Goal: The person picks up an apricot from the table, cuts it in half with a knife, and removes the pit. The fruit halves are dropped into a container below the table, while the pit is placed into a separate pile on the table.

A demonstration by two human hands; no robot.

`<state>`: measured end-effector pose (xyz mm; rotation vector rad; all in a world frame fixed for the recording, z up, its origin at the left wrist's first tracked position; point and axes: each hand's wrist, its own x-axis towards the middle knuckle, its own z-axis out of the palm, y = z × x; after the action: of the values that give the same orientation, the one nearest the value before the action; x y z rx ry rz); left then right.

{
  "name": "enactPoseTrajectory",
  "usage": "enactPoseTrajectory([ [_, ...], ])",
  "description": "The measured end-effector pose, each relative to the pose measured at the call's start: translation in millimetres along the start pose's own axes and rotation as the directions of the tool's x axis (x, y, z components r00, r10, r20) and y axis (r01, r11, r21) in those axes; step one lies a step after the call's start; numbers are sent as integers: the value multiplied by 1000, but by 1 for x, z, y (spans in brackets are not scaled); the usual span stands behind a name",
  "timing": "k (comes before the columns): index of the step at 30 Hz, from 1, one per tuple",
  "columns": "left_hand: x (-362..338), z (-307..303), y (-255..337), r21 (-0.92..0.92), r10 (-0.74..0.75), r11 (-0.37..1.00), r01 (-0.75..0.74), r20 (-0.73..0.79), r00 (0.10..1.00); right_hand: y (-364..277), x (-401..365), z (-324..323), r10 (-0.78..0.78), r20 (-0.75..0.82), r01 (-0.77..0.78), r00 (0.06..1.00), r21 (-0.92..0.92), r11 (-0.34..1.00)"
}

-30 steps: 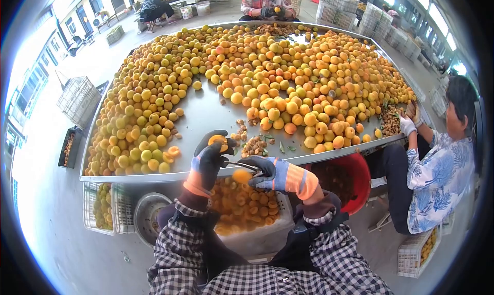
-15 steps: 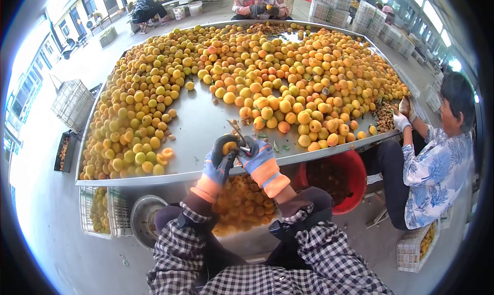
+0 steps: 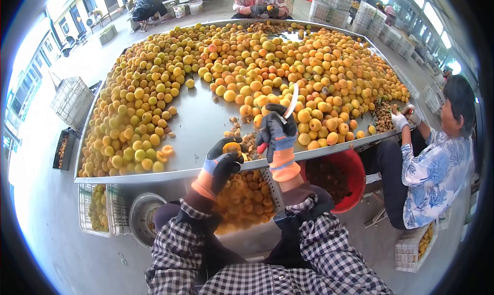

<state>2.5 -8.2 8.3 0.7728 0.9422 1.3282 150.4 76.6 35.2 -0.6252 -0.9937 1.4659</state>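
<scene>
In a dark-palmed glove with an orange cuff, my left hand [image 3: 222,160] is closed around an orange apricot [image 3: 232,150] whose cut inner side seems to show. My right hand [image 3: 278,130], gloved alike, grips a knife [image 3: 292,103] with its curved blade pointing up, apart from the fruit. Both hands are over the near edge of a metal table [image 3: 193,122] heaped with whole apricots [image 3: 329,68]. A small pile of pits [image 3: 250,140] lies between and behind my hands. Two cut halves [image 3: 165,151] rest to the left.
Below the table edge are a crate of apricot pieces [image 3: 247,200], a red tub [image 3: 355,179], a metal basin [image 3: 144,218] and a white crate [image 3: 117,210]. A co-worker [image 3: 437,151] sits at the right, another [image 3: 260,2] at the far side.
My right hand has moved up and right with the knife, away from my left hand. My left hand still holds the apricot, slightly lower, and the pits between them are now more visible.
</scene>
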Motion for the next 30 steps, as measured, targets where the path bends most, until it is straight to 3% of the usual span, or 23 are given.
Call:
enactPoseTrajectory([
  [2,5,-1,-8,-7,-10,1000,10,-1,1000,3,2,3,-199,-11,196,980,236,952],
  [4,8,-3,-15,199,85,975,-101,85,993,-3,3,9,-230,-31,231,973,248,941],
  [6,7,-2,-16,154,23,987,-35,83,996,-5,3,13,-275,-24,270,961,293,917],
  [7,5,-1,-15,110,-35,994,26,82,996,-3,4,12,-285,-9,277,958,276,921],
  [11,2,11,-13,103,-38,994,31,66,997,2,-1,18,-365,41,357,930,134,925],
  [14,2,17,-13,51,-26,998,25,19,999,6,-6,19,-348,32,346,937,62,936],
  [16,0,16,-13,87,-4,996,3,11,1000,3,-6,20,-325,83,315,942,120,942],
  [25,0,16,-22,96,0,995,-1,17,1000,7,-8,26,-309,-8,309,951,68,949],
  [29,3,14,-29,103,46,994,-46,4,999,13,-5,21,-115,-56,124,992,199,972],
  [30,4,12,-30,183,85,980,-83,-2,996,12,-4,20,-35,-75,53,997,242,969],
])
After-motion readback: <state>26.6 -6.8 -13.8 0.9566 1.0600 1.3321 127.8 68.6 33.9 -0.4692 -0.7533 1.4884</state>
